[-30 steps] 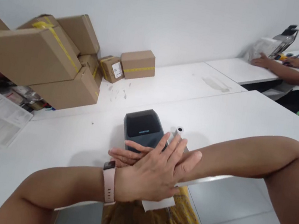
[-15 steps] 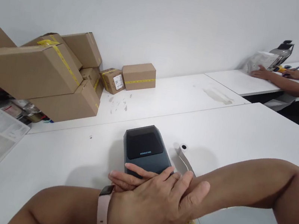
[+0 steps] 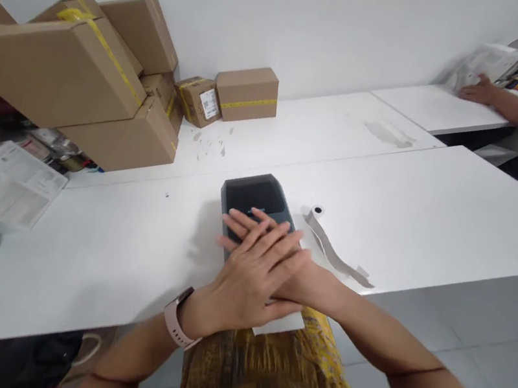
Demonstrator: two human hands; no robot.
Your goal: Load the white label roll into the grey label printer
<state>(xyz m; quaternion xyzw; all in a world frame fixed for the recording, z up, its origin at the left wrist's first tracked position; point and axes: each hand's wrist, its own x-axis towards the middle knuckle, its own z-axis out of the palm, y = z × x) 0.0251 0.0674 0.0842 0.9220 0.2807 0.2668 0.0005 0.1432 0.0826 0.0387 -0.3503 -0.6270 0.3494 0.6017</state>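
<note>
A dark blue-grey boxy device (image 3: 254,193) with a glossy black top panel stands near the table's front edge; it looks like a label printer. My right hand (image 3: 302,279) reaches over its front part with fingers stretched out. Across the back of it lies my left hand (image 3: 245,283), flat, fingers spread, a pink-strapped watch (image 3: 176,322) on its wrist. Neither hand grips anything visible. White paper (image 3: 280,323) shows below my hands, its upper end hidden. To the right, a curled strip of white paper (image 3: 332,255) runs from a small roll (image 3: 316,211).
Cardboard boxes (image 3: 57,70) are stacked at the left, with two smaller boxes (image 3: 246,92) by the wall. A plastic-wrapped printed package (image 3: 19,185) lies at the left edge. At the far right, another person's hand (image 3: 479,91) rests by a white bag; their other hand holds a pen.
The view has tilted down and back, bringing my lap and the floor into sight. My crossed hands sit further up over the device, and the white paper below them has come into view.
</note>
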